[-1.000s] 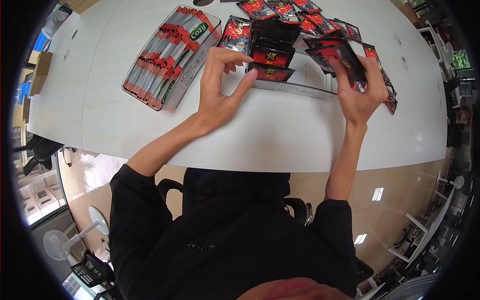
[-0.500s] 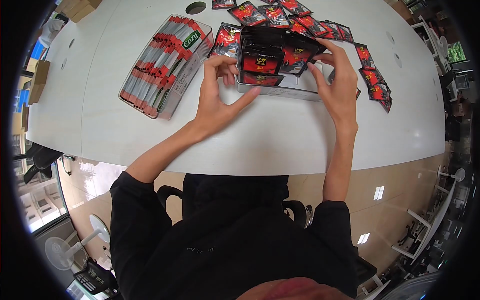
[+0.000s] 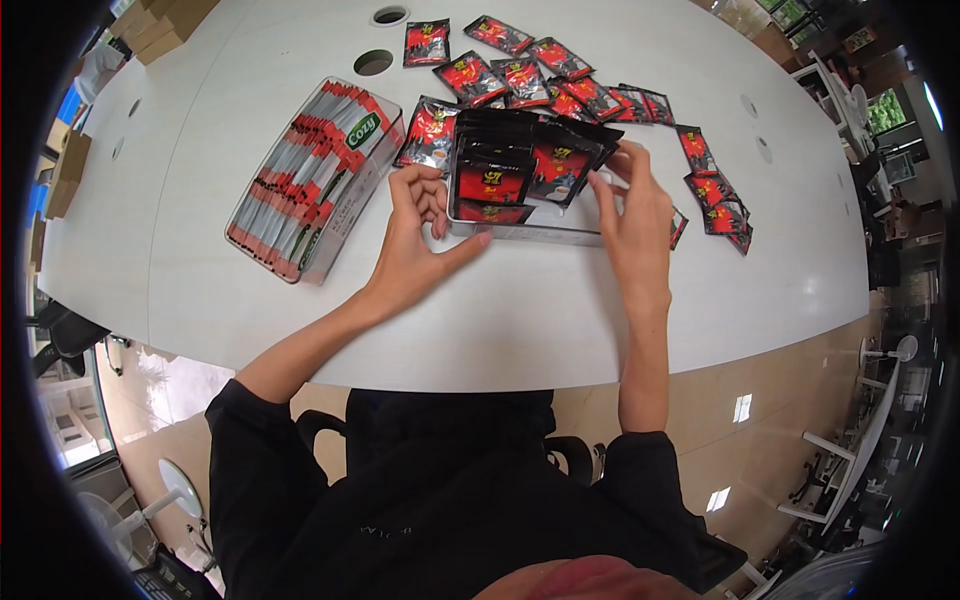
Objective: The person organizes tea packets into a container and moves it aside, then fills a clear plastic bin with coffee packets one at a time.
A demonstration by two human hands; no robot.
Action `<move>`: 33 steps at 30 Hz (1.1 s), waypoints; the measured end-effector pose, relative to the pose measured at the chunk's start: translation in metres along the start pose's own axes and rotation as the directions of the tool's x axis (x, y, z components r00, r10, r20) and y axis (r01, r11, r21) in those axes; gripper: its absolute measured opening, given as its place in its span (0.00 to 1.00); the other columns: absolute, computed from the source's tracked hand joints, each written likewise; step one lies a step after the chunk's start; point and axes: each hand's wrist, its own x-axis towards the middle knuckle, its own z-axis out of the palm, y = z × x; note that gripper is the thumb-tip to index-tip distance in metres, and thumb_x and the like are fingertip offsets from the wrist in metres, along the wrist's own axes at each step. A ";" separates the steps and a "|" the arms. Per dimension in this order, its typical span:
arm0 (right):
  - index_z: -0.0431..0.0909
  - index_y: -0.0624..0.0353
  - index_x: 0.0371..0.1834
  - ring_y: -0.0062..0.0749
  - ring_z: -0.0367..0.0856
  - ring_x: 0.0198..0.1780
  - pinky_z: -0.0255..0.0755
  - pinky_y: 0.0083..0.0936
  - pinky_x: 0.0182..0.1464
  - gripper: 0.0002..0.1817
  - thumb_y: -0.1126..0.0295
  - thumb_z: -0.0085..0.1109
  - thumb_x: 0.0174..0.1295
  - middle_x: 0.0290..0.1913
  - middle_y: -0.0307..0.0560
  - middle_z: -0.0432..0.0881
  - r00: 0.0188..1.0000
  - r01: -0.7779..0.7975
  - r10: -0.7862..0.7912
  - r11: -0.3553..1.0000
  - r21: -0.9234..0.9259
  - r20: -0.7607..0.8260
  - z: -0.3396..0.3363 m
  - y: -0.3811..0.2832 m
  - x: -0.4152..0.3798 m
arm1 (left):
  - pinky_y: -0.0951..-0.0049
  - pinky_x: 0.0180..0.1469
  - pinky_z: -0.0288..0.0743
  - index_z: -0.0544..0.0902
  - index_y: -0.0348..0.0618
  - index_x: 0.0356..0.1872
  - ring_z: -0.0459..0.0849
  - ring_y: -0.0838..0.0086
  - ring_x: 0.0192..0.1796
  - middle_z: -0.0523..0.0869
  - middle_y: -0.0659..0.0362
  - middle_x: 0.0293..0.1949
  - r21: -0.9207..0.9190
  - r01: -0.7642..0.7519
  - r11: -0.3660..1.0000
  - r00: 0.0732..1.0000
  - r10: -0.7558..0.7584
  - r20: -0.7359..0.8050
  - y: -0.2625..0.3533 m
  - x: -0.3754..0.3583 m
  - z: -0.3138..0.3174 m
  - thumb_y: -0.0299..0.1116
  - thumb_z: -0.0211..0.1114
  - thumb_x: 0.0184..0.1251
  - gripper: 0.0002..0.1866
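A clear plastic box [image 3: 545, 234] sits on the white table with black-and-red coffee sachets [image 3: 492, 184] standing in rows inside it. My left hand [image 3: 412, 245] grips its left front corner, fingers curled at the side and thumb along the front wall. At the right end of the rows, my right hand [image 3: 638, 225] pinches a bunch of upright sachets [image 3: 562, 168] between thumb and fingers. These lean a little, and bare box floor shows in front of them. How many sachets the right fingers hold is hidden.
Left of my hands stands a clear box [image 3: 338, 222] packed with red-and-silver Cozy sticks. Loose coffee sachets [image 3: 520, 82] lie scattered behind the box, with more sachets [image 3: 722, 205] to the right. Round cable holes [image 3: 373, 63] open in the table; cardboard boxes [image 3: 165, 25] stand far left.
The whole view has shifted, so the table and boxes sit lower and slightly left. Both hands keep nearly the same place on the box and sachets.
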 end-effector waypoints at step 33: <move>0.77 0.56 0.62 0.31 0.88 0.35 0.78 0.32 0.37 0.28 0.66 0.77 0.59 0.44 0.47 0.88 0.982 0.143 -0.119 0.976 -0.163 0.145 -0.011 -0.003 0.020 | 0.78 0.42 0.68 0.59 0.37 0.61 0.68 0.80 0.38 0.68 0.60 0.42 -0.035 0.010 0.999 1.000 -0.009 0.029 -0.003 0.002 -0.001 0.35 0.83 0.58 0.41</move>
